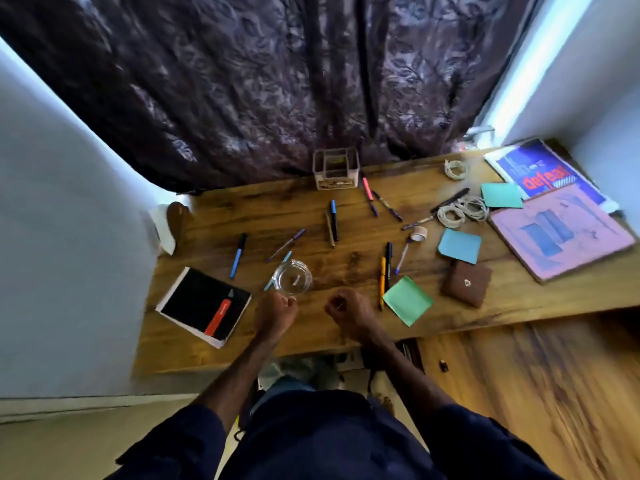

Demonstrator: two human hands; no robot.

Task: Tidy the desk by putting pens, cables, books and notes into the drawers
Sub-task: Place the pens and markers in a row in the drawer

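Note:
Several pens lie scattered over the wooden desk (346, 209), among them a blue pen (238, 255), a pink pen (367, 188) and an orange pen (382, 282). White cable coils (462, 209) lie at the right, with another coil (455, 169) further back. A black notebook (204, 303) sits at the front left. A pink book (561, 232) and a blue book (543, 174) are at the far right. Green (408, 300), blue (460, 245) and teal (501, 195) notes lie between. My left hand (277, 311) and right hand (346, 310) hover curled over the front edge, with nothing visible in either.
A glass dish (292, 278) stands just beyond my left hand. A brown wallet (467, 283), a tape roll (418, 233) and a small desk organiser (336, 168) are also on the desk. A dark curtain hangs behind. Wooden fronts (519, 375) lie below the desk's right side.

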